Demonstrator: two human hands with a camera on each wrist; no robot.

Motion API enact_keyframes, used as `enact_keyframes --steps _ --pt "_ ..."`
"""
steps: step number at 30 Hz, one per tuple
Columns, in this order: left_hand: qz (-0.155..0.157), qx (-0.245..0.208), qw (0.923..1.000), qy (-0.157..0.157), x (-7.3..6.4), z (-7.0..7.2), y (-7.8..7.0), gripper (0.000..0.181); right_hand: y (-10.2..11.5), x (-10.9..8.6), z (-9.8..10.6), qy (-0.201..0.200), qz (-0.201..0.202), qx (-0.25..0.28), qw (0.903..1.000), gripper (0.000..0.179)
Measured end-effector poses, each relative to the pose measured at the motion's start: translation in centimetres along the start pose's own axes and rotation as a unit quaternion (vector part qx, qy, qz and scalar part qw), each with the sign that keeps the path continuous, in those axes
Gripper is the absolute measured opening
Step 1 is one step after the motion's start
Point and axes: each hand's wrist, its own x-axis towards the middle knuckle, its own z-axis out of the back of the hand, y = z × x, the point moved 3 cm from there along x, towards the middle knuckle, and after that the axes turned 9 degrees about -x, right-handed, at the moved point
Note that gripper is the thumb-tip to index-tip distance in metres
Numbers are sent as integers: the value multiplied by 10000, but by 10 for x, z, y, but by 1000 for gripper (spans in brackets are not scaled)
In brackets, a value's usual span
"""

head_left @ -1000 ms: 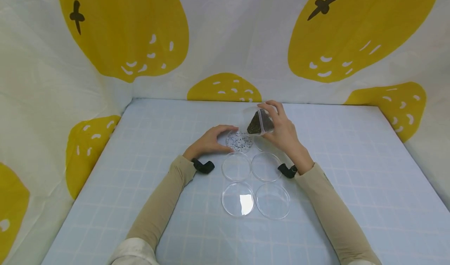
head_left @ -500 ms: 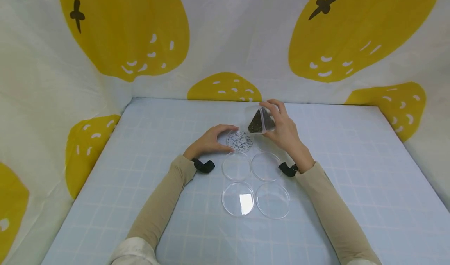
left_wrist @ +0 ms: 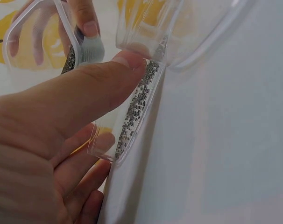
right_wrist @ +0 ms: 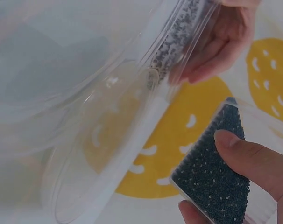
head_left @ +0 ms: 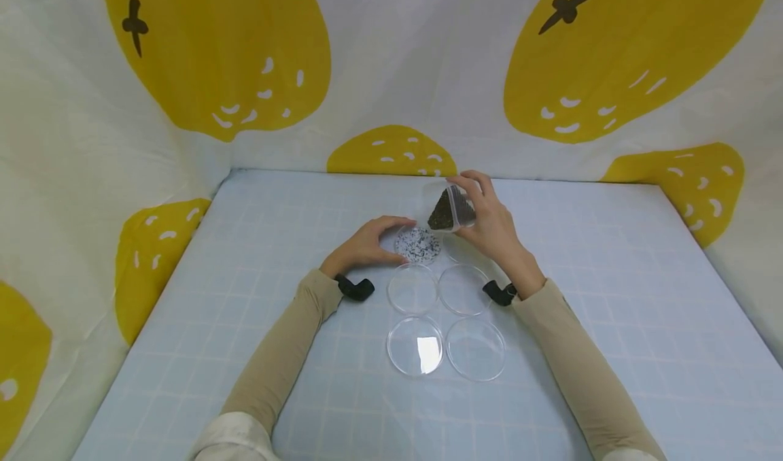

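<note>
My left hand (head_left: 367,243) holds a clear round container (head_left: 417,245) at its left side, thumb at the near edge and fingers at the far one. Small dark grains lie scattered over its bottom; the left wrist view shows them as a thin layer (left_wrist: 140,100). My right hand (head_left: 497,226) grips a clear plastic tub (head_left: 463,207) tilted on its side, its mouth towards the left. Dark grains (right_wrist: 214,170) are heaped against the tub's lower wall in the right wrist view. The tub is just above and right of the grain-strewn container.
Several clear round containers stand close together in two columns, among them a near-left one (head_left: 400,349), a near-right one (head_left: 476,349) and two middle ones (head_left: 412,289). Another, partly hidden, stands below my right hand. A patterned cloth (head_left: 391,73) hangs behind the table.
The tub in my right hand has shifted slightly right, then back left, staying tilted. My left hand keeps its hold on the container.
</note>
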Motion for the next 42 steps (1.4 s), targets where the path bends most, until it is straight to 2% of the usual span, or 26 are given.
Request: enact_keyframes --steps 13,22,42 --pt "-161 -32 9999 16 -1 0 -1 74 5 1 -1 -4 -5 6 10000 87" --pt "-35 -8 10000 18 0 1 1 75 7 1 -2 -52 -5 25 10000 86" --pt "-113 -74 9999 13 1 1 2 75 8 0 -5 48 34 44 10000 88"
